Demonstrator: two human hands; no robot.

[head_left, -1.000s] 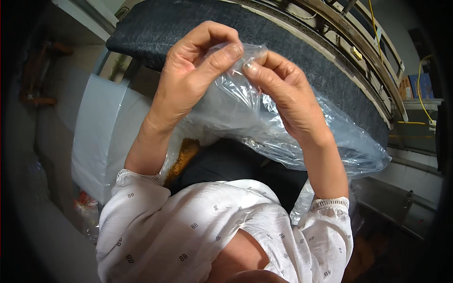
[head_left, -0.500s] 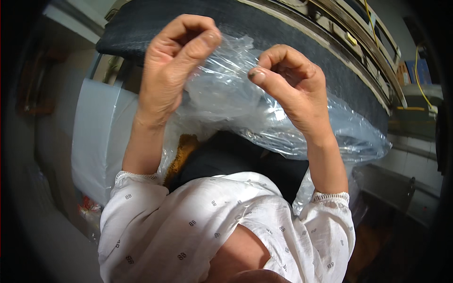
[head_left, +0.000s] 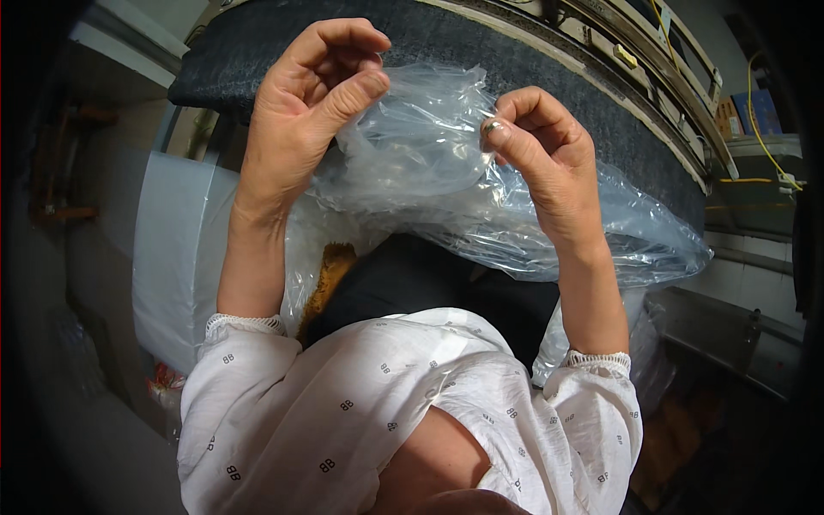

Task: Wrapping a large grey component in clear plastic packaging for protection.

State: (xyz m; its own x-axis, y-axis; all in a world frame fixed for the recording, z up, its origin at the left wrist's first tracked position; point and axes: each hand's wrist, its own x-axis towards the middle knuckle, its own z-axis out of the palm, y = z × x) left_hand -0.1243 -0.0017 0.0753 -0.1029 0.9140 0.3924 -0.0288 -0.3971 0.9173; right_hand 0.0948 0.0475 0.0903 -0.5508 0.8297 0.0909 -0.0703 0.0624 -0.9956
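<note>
A large clear plastic bag (head_left: 412, 137) lies crumpled in front of me, its gathered top raised between my two hands. My right hand (head_left: 549, 159) pinches an edge of it between thumb and forefinger. To the left, my left hand (head_left: 313, 103) is held up beside the bag's top with thumb and forefinger apart and nothing seen between them. The rest of the plastic spreads over my lap and off to the right. What the bag holds, if anything, I cannot make out.
A dark padded bench (head_left: 257, 51) curves behind the bag. Beyond it runs a wooden and metal frame (head_left: 652, 77). At left stands a pale wrapped block (head_left: 172, 249). A yellow cord (head_left: 753, 129) hangs at right, near a blue box (head_left: 759, 112).
My left hand has parted its thumb and forefinger and shifted slightly left, away from the plastic. The bag's top has moved a little right, and my right hand's fingertips are on its edge.
</note>
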